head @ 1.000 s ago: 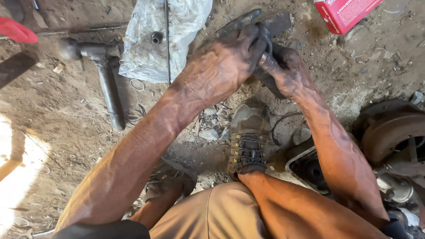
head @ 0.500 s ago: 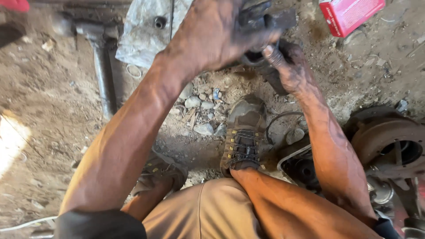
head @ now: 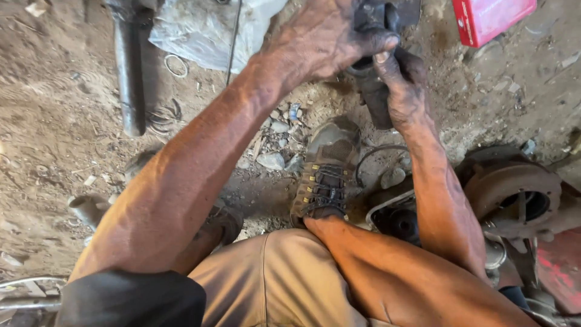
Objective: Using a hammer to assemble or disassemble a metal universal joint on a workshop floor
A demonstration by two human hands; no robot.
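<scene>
head view, top centre of the frame: both hands grip 1 dark greasy metal part [head: 374, 72]. left hand [head: 327, 39] wraps its upper end; right hand [head: 404, 91] clasps from the right. its long axis runs down toward the brown laced boot [head: 324, 175].

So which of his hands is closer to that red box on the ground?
The right hand. It grips the dark metal part just left of the red box. The left hand holds the same part from farther left, so it is farther from the box.
</scene>
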